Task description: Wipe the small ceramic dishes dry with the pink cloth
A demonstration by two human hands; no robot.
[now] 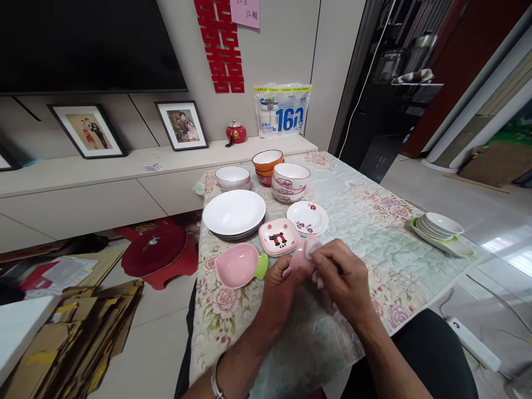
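My left hand (277, 291) is closed on a small pink dish (297, 262), raised a little above the table's near side. My right hand (344, 277) pinches a pale pink cloth (311, 245) against the dish's upper edge; part of the cloth hangs below the fingers. Just left of my hands lies a pink strawberry-shaped dish (236, 266) with a green leaf end. Beyond them sits a square cat-print dish (277, 237) with a pink rim. A stack of small flower-print plates (306, 217) stands behind it. The held dish's full shape is hidden by my fingers.
Large white plates (234, 211) are stacked at the table's left, with white bowls (291, 175), orange bowls (268, 159) and more white bowls (233, 176) behind. Small dishes on a green-edged tray (444, 244) stand near the right edge. A red stool (158, 249) and flattened cardboard (83, 332) are on the floor.
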